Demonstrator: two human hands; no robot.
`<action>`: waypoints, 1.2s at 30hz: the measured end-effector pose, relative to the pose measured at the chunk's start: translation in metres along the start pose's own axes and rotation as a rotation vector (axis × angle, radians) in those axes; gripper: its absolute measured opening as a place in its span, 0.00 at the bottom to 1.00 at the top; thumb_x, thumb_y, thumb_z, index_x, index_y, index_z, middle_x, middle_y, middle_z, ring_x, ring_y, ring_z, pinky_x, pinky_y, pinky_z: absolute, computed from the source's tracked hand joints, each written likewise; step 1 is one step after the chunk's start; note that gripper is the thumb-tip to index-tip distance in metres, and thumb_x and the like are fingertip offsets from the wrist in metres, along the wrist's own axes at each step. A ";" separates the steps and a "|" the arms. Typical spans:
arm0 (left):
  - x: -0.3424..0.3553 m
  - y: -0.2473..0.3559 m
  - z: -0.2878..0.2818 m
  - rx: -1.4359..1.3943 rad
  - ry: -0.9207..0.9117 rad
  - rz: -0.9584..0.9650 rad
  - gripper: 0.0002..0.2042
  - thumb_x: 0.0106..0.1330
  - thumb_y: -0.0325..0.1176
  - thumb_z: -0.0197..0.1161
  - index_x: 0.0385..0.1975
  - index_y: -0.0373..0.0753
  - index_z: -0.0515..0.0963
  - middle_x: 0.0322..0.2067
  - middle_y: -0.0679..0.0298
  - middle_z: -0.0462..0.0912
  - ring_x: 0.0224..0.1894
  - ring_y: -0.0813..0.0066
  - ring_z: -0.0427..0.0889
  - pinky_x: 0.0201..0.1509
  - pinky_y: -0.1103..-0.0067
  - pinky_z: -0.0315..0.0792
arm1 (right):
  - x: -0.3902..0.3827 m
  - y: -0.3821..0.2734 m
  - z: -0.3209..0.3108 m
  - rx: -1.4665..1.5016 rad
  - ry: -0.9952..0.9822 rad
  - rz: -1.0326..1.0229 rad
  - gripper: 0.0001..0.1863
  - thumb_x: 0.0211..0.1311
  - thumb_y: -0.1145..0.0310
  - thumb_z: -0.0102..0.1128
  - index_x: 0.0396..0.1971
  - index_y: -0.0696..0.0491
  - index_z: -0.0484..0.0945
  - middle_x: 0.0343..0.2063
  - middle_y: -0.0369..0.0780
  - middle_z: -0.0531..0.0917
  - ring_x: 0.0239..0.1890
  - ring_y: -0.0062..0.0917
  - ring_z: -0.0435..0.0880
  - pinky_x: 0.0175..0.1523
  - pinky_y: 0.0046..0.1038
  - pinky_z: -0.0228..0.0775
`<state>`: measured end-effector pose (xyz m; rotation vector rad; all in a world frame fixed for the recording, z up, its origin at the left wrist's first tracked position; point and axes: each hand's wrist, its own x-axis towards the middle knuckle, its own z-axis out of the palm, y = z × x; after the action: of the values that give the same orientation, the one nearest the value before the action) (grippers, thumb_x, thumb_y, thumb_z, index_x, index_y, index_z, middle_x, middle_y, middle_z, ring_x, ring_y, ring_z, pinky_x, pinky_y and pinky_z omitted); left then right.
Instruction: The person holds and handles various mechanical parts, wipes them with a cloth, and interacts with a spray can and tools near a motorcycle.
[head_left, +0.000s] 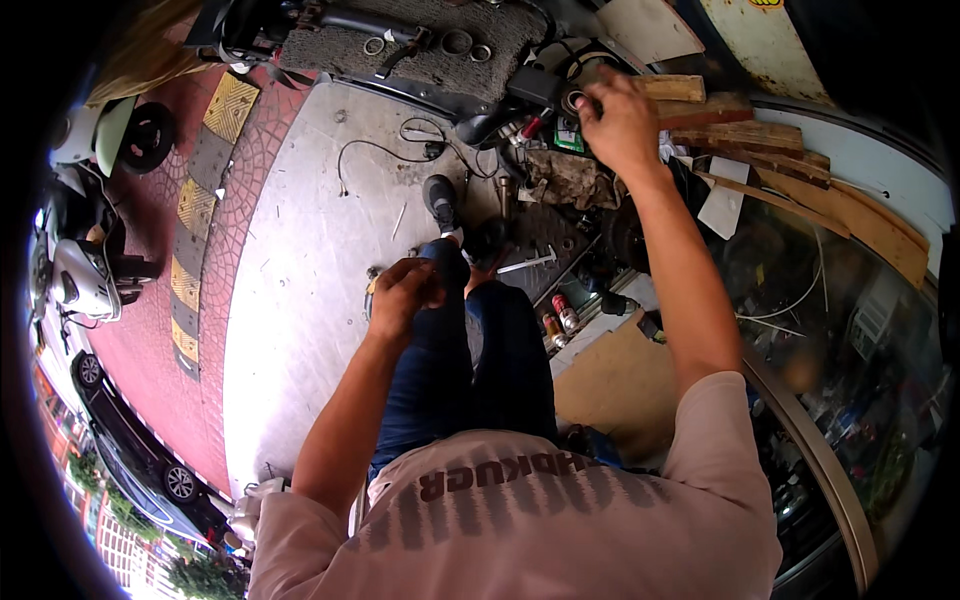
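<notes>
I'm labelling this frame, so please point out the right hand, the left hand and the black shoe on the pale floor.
Right hand (622, 122): head view, on the back of the hand.
Left hand (398, 295): head view, on the back of the hand.
Black shoe (440, 199): head view, on its upper.

Rings (456, 54) atop an apparent mat (330, 62).

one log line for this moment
left hand: curled over left leg, contents unclear; right hand: at ring, grip unclear; wood pieces: nearby
</notes>
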<state>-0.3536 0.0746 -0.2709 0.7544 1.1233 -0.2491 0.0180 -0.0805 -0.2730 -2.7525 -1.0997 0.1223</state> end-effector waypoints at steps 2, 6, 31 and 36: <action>-0.006 0.001 -0.007 -0.010 0.014 0.010 0.13 0.73 0.36 0.62 0.48 0.32 0.80 0.34 0.60 0.84 0.31 0.69 0.85 0.39 0.74 0.80 | 0.014 0.001 -0.013 0.052 0.241 -0.066 0.16 0.67 0.60 0.63 0.50 0.52 0.85 0.60 0.43 0.81 0.62 0.42 0.76 0.65 0.48 0.67; 0.004 -0.003 -0.024 -0.047 0.007 0.019 0.13 0.74 0.36 0.61 0.48 0.33 0.80 0.36 0.60 0.84 0.31 0.69 0.85 0.39 0.74 0.80 | 0.052 -0.003 -0.024 -0.044 0.558 -0.122 0.25 0.75 0.51 0.57 0.65 0.48 0.75 0.65 0.44 0.76 0.70 0.41 0.69 0.70 0.48 0.63; 0.162 0.085 -0.107 0.152 -0.279 -0.013 0.14 0.74 0.35 0.59 0.50 0.32 0.81 0.35 0.61 0.84 0.32 0.74 0.84 0.40 0.78 0.78 | 0.106 -0.018 0.025 -0.430 0.273 0.153 0.39 0.76 0.33 0.33 0.74 0.45 0.64 0.74 0.49 0.63 0.77 0.50 0.56 0.76 0.61 0.45; 0.216 0.056 -0.096 0.244 -0.384 -0.021 0.12 0.73 0.33 0.58 0.48 0.32 0.81 0.34 0.62 0.84 0.32 0.76 0.83 0.38 0.80 0.76 | 0.104 -0.035 -0.008 -0.318 0.521 -0.248 0.23 0.79 0.55 0.49 0.67 0.48 0.72 0.66 0.48 0.73 0.69 0.48 0.66 0.71 0.49 0.56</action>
<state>-0.2981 0.2181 -0.4591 0.8669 0.7431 -0.5323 0.0713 0.0151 -0.2599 -2.6191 -1.3688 -0.8154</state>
